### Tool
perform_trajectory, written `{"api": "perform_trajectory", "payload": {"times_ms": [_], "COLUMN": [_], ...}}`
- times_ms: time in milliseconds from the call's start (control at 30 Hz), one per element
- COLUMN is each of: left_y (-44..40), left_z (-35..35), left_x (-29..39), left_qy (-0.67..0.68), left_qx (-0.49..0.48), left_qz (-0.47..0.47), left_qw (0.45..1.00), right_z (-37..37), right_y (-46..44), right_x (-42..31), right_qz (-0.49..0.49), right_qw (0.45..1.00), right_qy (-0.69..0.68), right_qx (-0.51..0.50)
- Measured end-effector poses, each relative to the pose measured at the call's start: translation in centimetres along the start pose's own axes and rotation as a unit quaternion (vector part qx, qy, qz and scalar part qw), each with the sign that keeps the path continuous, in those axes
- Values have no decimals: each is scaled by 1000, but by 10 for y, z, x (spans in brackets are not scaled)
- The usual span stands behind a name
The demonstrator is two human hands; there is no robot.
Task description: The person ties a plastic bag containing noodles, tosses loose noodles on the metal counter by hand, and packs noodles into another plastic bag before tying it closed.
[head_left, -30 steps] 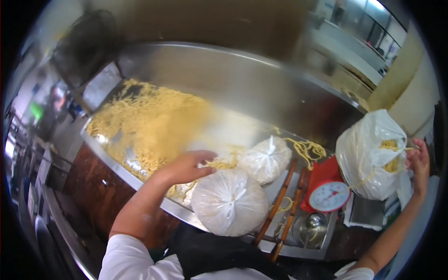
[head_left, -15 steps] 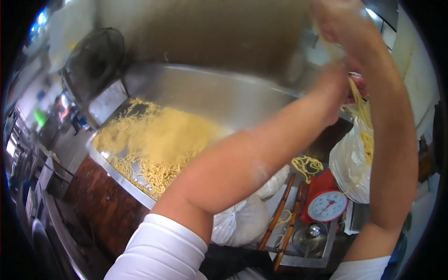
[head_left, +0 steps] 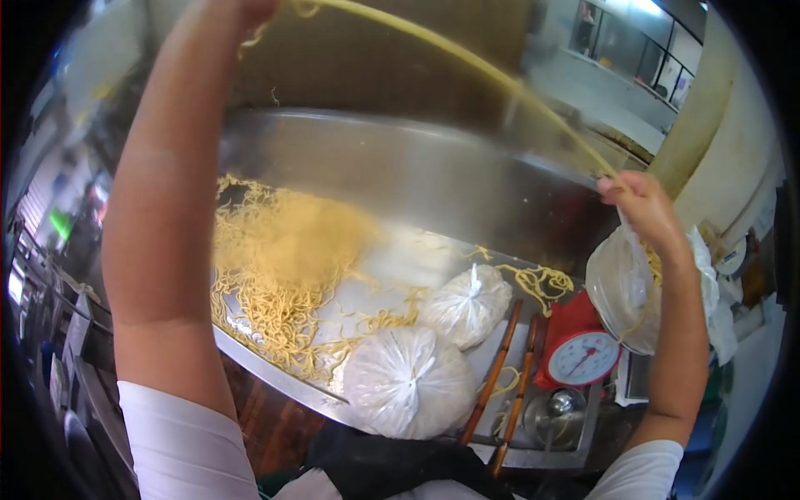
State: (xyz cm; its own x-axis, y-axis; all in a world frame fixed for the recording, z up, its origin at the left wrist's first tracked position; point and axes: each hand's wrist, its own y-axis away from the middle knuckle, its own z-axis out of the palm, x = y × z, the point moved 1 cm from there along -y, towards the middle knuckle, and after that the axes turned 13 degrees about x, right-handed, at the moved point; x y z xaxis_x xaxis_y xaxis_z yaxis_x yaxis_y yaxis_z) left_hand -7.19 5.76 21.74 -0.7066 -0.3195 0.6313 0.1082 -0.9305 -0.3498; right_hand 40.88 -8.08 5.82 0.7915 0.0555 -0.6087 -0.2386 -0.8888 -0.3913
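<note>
My left hand [head_left: 250, 8] is raised at the top left, with its fingers mostly cut off by the frame's edge. A long yellow noodle strand [head_left: 467, 57] runs from it across to my right hand [head_left: 640, 207], sagging downward to the right. Short noodle ends dangle by my left hand. My right hand is closed around the strand's lower end, just above a clear plastic bag [head_left: 621, 279] with noodles in it. The bag rests by a red dial scale [head_left: 579, 354]; I cannot tell whether my fingers also hold its rim.
A heap of yellow noodles [head_left: 287, 258] lies in a large metal tray [head_left: 275, 367]. Two tied white bags, one large [head_left: 408, 383] and one small [head_left: 468, 304], stand near two wooden sticks [head_left: 496, 367]. Loose noodles [head_left: 546, 283] lie beside the scale. A round metal lid [head_left: 557, 417] sits in front.
My left arm has swung from the upper right to the upper left, stretching the noodle strand between my hands. My right hand has dropped lower, near the bag. The two tied bags are now uncovered.
</note>
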Motion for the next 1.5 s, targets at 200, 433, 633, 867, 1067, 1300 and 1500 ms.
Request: {"api": "perform_trajectory", "payload": {"times_ms": [200, 433, 633, 867, 1067, 1300, 1500], "left_y": [41, 138, 125, 69, -14, 66, 124], "left_z": [-20, 57, 34, -11, -196, -343, -330], "left_x": [-38, -204, -203, -95, -10, -96, -129], "left_qy": [-76, -290, -124, -70, -269, -929, -818], "left_qx": [64, -190, -81, 201, 189, -190, -110], "left_qz": [-54, -81, -180, 18, 21, -237, -344], "left_qw": [994, 934, 972, 977, 944, 212, 447], "right_z": [-12, 38, 76, 65, 16, -78, -151], "right_y": [-54, -24, -63, -4, -15, -5, 37], "right_x": [-4, -221, -221, -110, -22, 12, 59], "right_qz": [-294, -107, -265, -190, -6, -68, 54], "right_qw": [938, 812, 908, 951, 997, 986, 975], "right_qy": [-2, -487, -321, 118, 22, 32, 148], "right_qx": [184, -304, -51, -212, -80, 148, 155]}}
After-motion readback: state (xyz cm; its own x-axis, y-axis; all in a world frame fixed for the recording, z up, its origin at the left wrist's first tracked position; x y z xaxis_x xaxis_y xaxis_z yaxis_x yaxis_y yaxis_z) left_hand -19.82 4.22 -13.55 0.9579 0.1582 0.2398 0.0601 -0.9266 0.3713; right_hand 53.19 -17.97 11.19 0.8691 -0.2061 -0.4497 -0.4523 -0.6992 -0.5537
